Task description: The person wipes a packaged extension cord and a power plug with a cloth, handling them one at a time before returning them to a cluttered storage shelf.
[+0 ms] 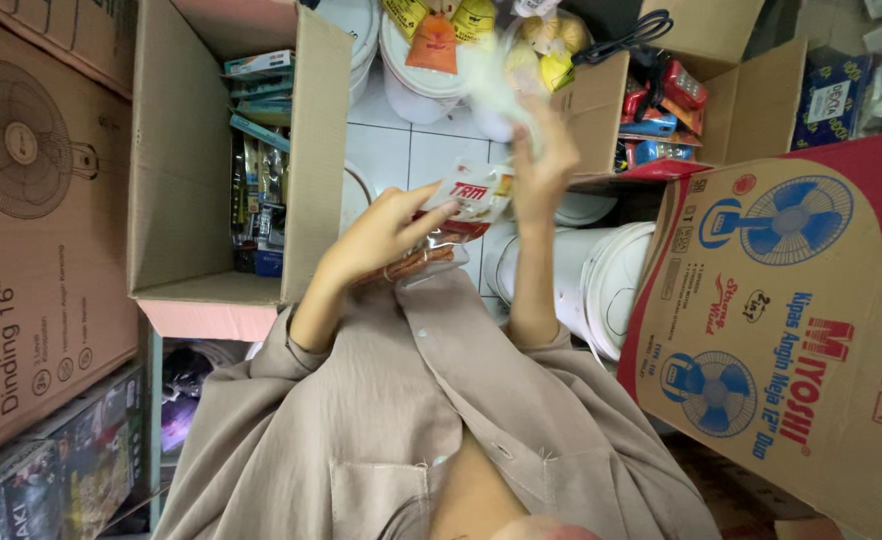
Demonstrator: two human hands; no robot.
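Stockroom of a shop.
Fan cartons [791, 300], open boxes [221, 150] of packaged goods, white buckets [601, 285] crowd a tiled floor [411, 150].

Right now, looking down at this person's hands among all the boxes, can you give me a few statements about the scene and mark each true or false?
1. Both hands hold one clear snack packet. True: the left hand grips its lower part, the right hand its top.
2. The open cardboard box on the left is empty. False: it holds packaged goods stacked along one side.
3. White plastic buckets stand on the tiled floor. True.
4. The big box on the right shows pictures of kettles. False: it shows blue fans.
5. The person wears a bright green shirt. False: the shirt is beige.
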